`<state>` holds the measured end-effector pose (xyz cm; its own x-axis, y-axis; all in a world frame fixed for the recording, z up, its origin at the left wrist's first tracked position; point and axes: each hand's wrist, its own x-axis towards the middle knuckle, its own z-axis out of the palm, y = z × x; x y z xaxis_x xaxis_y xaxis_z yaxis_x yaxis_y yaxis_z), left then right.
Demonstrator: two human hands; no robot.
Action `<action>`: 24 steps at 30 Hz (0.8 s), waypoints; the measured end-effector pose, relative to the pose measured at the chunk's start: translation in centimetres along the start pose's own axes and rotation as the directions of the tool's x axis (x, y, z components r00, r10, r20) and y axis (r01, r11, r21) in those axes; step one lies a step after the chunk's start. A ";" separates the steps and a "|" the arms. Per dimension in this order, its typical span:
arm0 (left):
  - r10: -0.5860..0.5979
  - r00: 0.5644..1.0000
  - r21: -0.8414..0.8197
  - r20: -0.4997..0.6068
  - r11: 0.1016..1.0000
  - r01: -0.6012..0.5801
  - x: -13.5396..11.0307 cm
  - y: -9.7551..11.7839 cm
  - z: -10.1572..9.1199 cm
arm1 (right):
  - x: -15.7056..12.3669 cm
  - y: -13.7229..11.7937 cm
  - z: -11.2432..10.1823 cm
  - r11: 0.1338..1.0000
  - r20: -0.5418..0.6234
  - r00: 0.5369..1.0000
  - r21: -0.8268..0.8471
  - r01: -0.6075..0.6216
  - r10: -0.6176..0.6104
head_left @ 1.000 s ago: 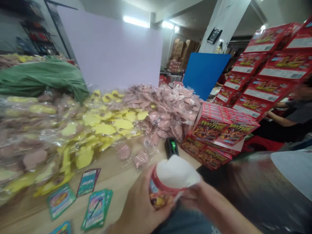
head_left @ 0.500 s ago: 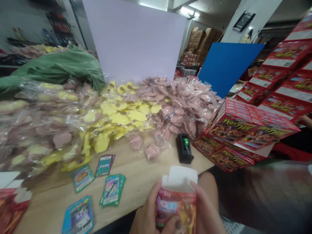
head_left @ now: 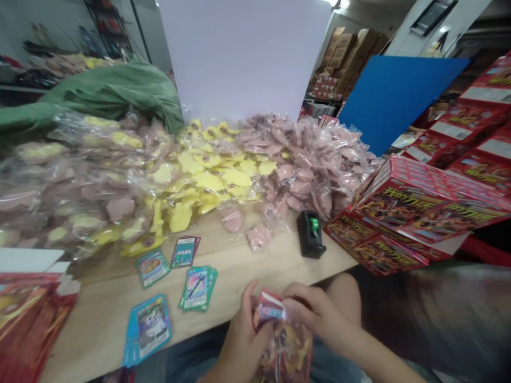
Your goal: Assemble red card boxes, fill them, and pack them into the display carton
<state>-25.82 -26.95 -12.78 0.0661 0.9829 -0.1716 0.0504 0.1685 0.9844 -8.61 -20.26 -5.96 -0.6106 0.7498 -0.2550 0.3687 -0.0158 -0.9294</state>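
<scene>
A small red printed cardboard box is between my two hands, over my lap at the table's front edge. My left hand is closed round its left side, thumb on the front face. At the top right, the fingers of my right hand press on the folded-over top flap. What is inside the box is hidden. On the table to the left lie a fanned stack of green-edged cards, a single green card, a teal card and blue-edged cards.
Bagged yellow pieces and bagged pink pieces are heaped across the back. A black tape dispenser stands before them. Red boxes are stacked at right; flattened red cartons lie at left. A co-worker's arm shows behind the stacks.
The white top flaps, standing up before, are now folded down. My right hand has moved from the box's right side onto its top. The view has shifted slightly.
</scene>
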 end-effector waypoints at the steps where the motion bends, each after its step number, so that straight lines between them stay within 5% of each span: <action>1: 0.019 1.000 0.052 0.004 0.998 -0.019 -0.3 -0.2 0.0 | 0.1 -0.3 0.0 0.999 -0.002 1.000 -0.042 -0.007 0.007; 7: 0.138 0.987 0.176 0.084 0.973 -0.151 -1.0 -1.0 -0.5 | 0.0 -2.1 -0.4 1.000 0.206 0.979 0.024 -0.014 0.009; 14: 0.209 0.972 0.191 0.109 0.955 -0.227 -1.5 -0.7 -0.2 | -0.6 -3.3 -0.3 0.988 0.180 0.984 -0.157 0.012 0.016; 19: 0.245 0.961 0.211 0.129 0.940 -0.268 -1.9 -0.7 0.0 | -1.2 -4.9 -0.2 0.941 0.100 0.991 -0.317 0.118 -0.090; 24: 0.239 0.962 0.170 0.128 0.951 -0.259 -1.7 -1.0 -0.3 | -1.7 -4.0 0.4 0.931 0.299 0.947 -0.297 0.213 -0.122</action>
<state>-26.25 -28.75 -13.43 0.2037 0.9768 0.0655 0.2002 -0.1070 0.9739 -9.33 -21.75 -1.89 -0.8322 0.5141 -0.2079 0.4209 0.3414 -0.8404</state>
